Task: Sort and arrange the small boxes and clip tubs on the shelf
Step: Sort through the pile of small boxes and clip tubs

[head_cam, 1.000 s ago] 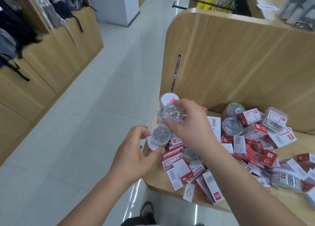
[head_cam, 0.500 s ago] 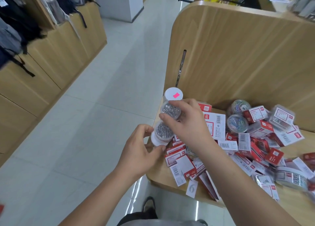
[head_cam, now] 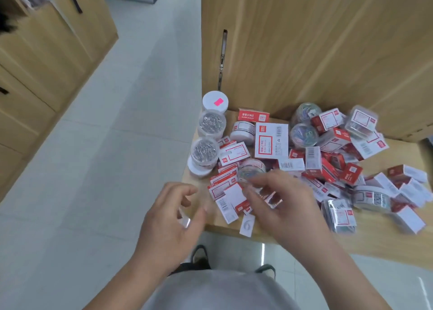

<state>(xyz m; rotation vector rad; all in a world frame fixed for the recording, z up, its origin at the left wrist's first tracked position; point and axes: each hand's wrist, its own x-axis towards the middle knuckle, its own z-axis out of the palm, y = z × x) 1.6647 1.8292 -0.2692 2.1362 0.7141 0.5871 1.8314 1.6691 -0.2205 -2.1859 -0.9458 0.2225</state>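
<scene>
While the left hand (head_cam: 173, 218) hangs loose and empty and the right hand (head_cam: 283, 199) reaches onto a clip tub (head_cam: 251, 172) just right of the tub row (head_cam: 205, 151), its grip lost in blur, a careless lift could knock that row off the shelf (head_cam: 375, 239).

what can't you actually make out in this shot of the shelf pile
1. Head view: whether the right hand grips the clear round tub of coloured clips; motion blur smears the fingertips.
2. Head view: whatever lies under that hand; the hand covers it.
3. Head view: the right end of the wooden shelf; cut off by the frame edge.
4. Head view: small print on the large white and red box; too small and soft.
</scene>
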